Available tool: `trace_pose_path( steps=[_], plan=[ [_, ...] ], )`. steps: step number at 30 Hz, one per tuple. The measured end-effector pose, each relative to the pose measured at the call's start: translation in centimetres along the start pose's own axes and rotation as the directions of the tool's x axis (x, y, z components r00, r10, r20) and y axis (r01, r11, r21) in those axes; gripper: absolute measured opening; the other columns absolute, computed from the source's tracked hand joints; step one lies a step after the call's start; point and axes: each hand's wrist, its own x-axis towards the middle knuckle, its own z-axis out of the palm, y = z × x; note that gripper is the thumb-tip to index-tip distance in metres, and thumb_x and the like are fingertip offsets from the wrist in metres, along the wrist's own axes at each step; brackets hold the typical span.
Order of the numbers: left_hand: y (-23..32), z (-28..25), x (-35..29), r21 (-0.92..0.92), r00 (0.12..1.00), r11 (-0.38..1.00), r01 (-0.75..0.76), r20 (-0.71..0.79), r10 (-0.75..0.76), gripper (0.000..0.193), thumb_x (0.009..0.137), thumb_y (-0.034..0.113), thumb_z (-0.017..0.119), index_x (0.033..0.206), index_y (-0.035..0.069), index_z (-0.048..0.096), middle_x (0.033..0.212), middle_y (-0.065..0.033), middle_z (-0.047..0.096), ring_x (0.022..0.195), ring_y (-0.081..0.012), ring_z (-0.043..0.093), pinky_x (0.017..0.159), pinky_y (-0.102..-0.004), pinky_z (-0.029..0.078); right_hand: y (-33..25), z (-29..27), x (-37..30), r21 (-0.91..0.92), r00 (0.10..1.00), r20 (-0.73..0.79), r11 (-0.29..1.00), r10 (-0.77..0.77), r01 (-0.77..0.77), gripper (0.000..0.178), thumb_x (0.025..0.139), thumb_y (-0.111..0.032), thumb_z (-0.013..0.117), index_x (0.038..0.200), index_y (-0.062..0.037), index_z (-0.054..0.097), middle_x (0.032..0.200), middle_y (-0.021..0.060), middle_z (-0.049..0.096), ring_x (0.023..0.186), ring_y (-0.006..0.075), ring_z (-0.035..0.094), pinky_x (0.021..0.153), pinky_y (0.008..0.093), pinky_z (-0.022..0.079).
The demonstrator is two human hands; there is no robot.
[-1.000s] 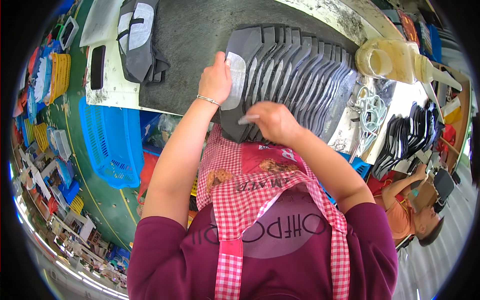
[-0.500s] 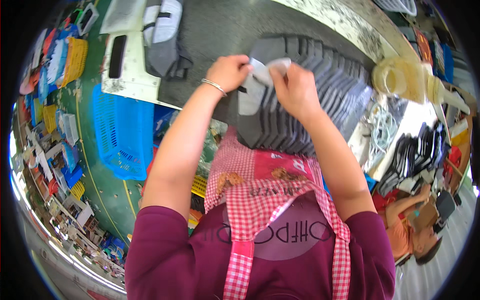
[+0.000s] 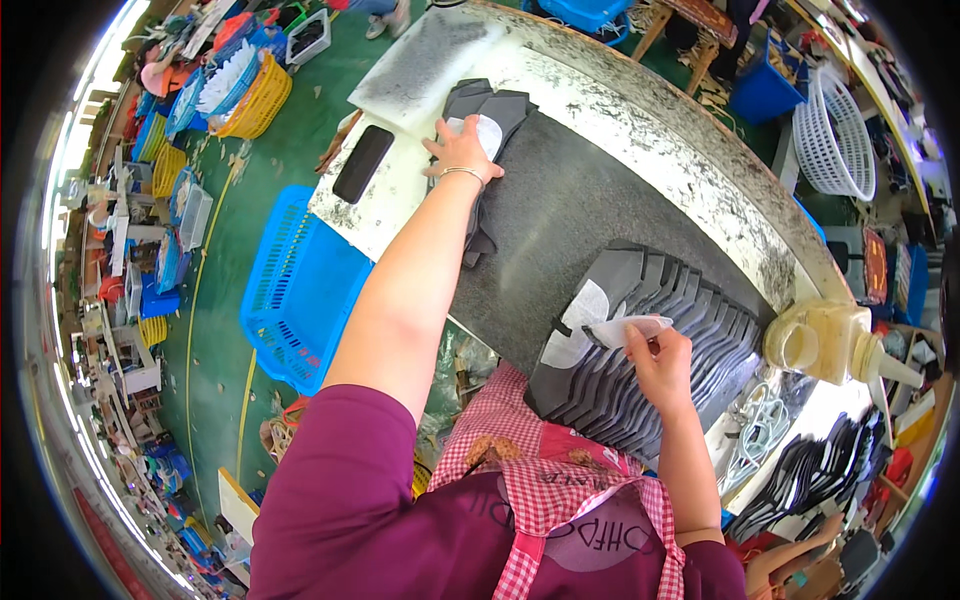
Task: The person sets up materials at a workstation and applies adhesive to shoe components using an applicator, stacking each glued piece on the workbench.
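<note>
My left hand [image 3: 465, 150] lies with its fingers spread on a small pile of dark grey cut pieces [image 3: 492, 125], the top one bearing a light patch. On the right, my right hand [image 3: 660, 365] pinches a thin whitish patch [image 3: 625, 330] between thumb and fingers. It is held over the near end of a long row of overlapping dark grey pieces [image 3: 690, 345]. The leftmost piece of that row carries a light grey patch [image 3: 575, 335] with a small black tab. Both piles rest on the dark worktop [image 3: 570, 190].
A black phone [image 3: 363, 164] lies at the table's left part. Beyond that edge stands a blue basket [image 3: 270, 290]. To the right are a yellowish plastic bottle [image 3: 825, 340], a coil of pale cord [image 3: 750, 430] and more dark pieces [image 3: 810, 470]. A person's arm [image 3: 805, 545] shows at lower right.
My left hand has left the row of pieces and reached up and left onto the small pile. The right hand still holds the whitish patch over the row. The whole view has shifted.
</note>
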Motion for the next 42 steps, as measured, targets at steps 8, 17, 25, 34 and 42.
trace_pose_path(
  steps=[8, 17, 25, 34, 42],
  plan=[
    [-6.4, 0.6, -4.7, -0.349, 0.811, 0.771, -0.533, 0.048, 0.583, 0.093, 0.053, 0.025, 0.083, 0.135, 0.013, 0.041, 0.136, -0.0173, 0.039, 0.122, -0.0345, 0.042, 0.099, -0.0410, 0.039, 0.6, -0.3, 0.0, 0.031, 0.997, 0.014, 0.996, 0.081, -0.082, 0.019, 0.086, -0.015, 0.062, 0.083, 0.0031, 0.066, 0.060, 0.0068, 0.062, 0.054, 0.0109, 0.059, 0.052, 0.0256, 0.044],
    [-2.9, 0.0, -6.6, -0.160, 0.812, 0.799, -0.579, -0.029, 0.583, 0.055, 0.058, 0.021, 0.076, 0.103, -0.001, 0.054, 0.092, -0.0201, 0.059, 0.086, -0.0355, 0.059, 0.078, -0.0406, 0.049, -2.8, 4.0, 6.4, 0.082, 0.990, 0.104, 0.993, -0.097, 0.089, 0.021, 0.085, -0.014, 0.062, 0.102, -0.0010, 0.064, 0.065, 0.0088, 0.062, 0.057, 0.0129, 0.059, 0.057, 0.0277, 0.047],
    [-8.3, -6.0, -5.1, -0.907, 0.786, -0.254, 0.336, 0.122, 0.606, 0.059, 0.081, 0.008, 0.062, 0.134, 0.001, 0.037, 0.122, -0.0187, 0.055, 0.108, -0.0299, 0.059, 0.090, -0.0420, 0.052, -4.1, 12.3, 12.7, -0.232, 0.863, 0.465, 0.913, -0.197, 0.334, 0.065, 0.077, -0.017, 0.053, 0.140, -0.0111, 0.037, 0.080, 0.0248, 0.064, 0.082, 0.0410, 0.062, 0.077, 0.0459, 0.048],
    [-9.7, -1.3, -12.6, -0.924, 0.705, 0.006, 0.383, 0.296, 0.645, 0.059, 0.076, 0.026, 0.075, 0.124, 0.001, 0.052, 0.103, -0.0034, 0.060, 0.076, -0.0070, 0.053, 0.065, -0.0218, 0.047, -2.6, 0.7, 5.8, 0.141, 0.964, 0.236, 0.986, -0.119, 0.088, 0.046, 0.085, -0.011, 0.058, 0.130, -0.0039, 0.052, 0.081, 0.0032, 0.062, 0.062, 0.0071, 0.053, 0.055, 0.0212, 0.043],
    [-7.8, 8.2, -15.9, -0.463, 0.818, 0.794, -0.395, 0.216, 0.533, 0.040, 0.090, 0.037, 0.053, 0.100, -0.002, 0.054, 0.084, -0.0236, 0.064, 0.083, -0.0383, 0.063, 0.072, -0.0467, 0.049, 14.7, -18.4, -4.4, -0.023, 0.630, -0.775, 0.994, 0.051, -0.109, 0.021, 0.091, -0.015, 0.058, 0.102, 0.0001, 0.067, 0.078, 0.0030, 0.063, 0.064, 0.0076, 0.051, 0.055, 0.0215, 0.042]
  ],
)
